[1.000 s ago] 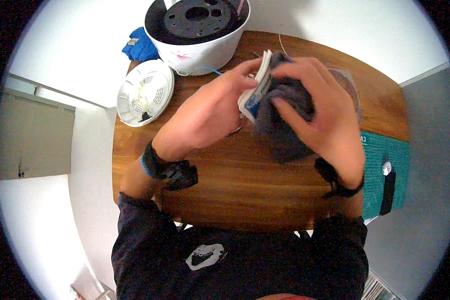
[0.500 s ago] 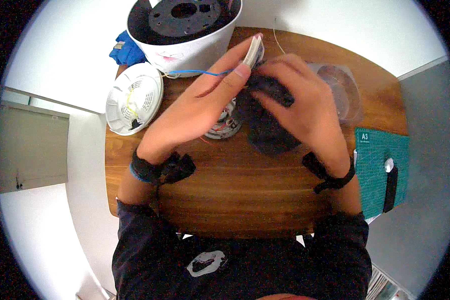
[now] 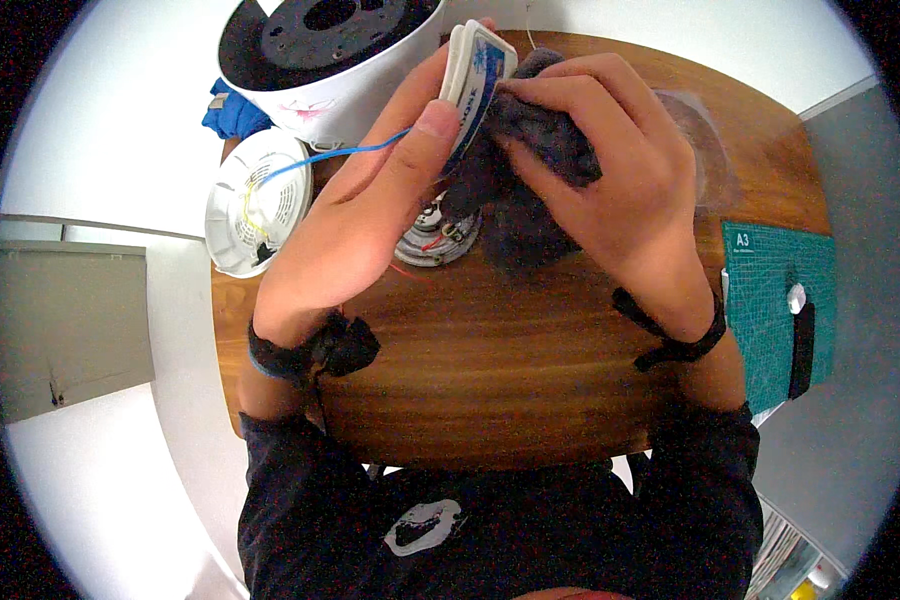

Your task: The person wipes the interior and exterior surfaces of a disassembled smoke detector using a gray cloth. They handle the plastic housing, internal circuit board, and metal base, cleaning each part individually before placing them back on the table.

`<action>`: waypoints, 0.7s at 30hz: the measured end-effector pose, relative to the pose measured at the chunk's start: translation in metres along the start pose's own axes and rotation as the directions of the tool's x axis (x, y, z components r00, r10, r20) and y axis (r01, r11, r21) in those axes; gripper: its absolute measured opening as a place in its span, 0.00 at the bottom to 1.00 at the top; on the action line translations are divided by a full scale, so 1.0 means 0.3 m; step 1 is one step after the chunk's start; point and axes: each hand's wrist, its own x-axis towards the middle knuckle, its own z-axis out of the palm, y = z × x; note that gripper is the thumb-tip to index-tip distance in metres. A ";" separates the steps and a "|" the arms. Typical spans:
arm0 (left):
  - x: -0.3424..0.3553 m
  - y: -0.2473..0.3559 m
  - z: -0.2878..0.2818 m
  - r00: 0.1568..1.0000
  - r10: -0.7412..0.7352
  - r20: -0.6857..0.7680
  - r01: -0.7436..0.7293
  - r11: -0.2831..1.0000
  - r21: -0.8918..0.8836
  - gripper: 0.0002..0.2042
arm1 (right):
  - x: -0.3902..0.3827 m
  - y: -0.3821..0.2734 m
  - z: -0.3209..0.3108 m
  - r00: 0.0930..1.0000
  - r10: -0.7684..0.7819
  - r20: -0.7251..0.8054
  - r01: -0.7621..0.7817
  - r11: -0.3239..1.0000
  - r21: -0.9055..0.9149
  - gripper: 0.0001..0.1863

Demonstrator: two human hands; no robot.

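- White walls [image 3: 90, 150] on a couple of sides, wooden desk [image 3: 490, 370] with a curved edge, kinda crowded at the far end.
- Far left there's a white tub [image 3: 335, 110] with a black disc [image 3: 320, 30] sitting in it, a blue bundle [image 3: 235, 112] beside it, and a round white cover [image 3: 232, 185] lying just in front.
- Main piece is the white panel [image 3: 482, 70] with a blue label, up off the desk and tilted. Left hand [image 3: 360, 215] has it pinched, thumb on the near edge, fingers behind.
- Blue wire [image 3: 335, 155] runs from the cover to the left hand, end hidden.
- Right hand [image 3: 630, 165] has its fingers bunched around a dark cloth [image 3: 530, 220], right up at the panel's edge.
- Looks like mid-wipe to me. Next stroke calls for a steady left grip and no tugging on that wire.
- Below the hands: a round metal base [image 3: 440, 245], partly covered.
- Off right: green mat [image 3: 755, 310] with a black strip [image 3: 802, 350] on it.
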 end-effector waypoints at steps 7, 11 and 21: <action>0.005 0.004 0.003 0.990 -0.113 -0.084 0.100 0.984 -0.148 0.32 | -0.037 -0.040 0.021 0.991 -0.089 0.095 0.089 0.996 0.003 0.23; 0.002 0.032 0.026 0.981 -0.148 -0.129 0.125 0.977 -0.171 0.32 | -0.029 -0.017 0.002 0.994 -0.079 0.072 0.079 0.997 0.003 0.24; -0.029 0.028 -0.030 0.998 0.001 -0.066 -0.012 0.988 -0.155 0.35 | -0.024 -0.041 -0.022 0.998 -0.049 0.049 0.054 0.991 -0.121 0.25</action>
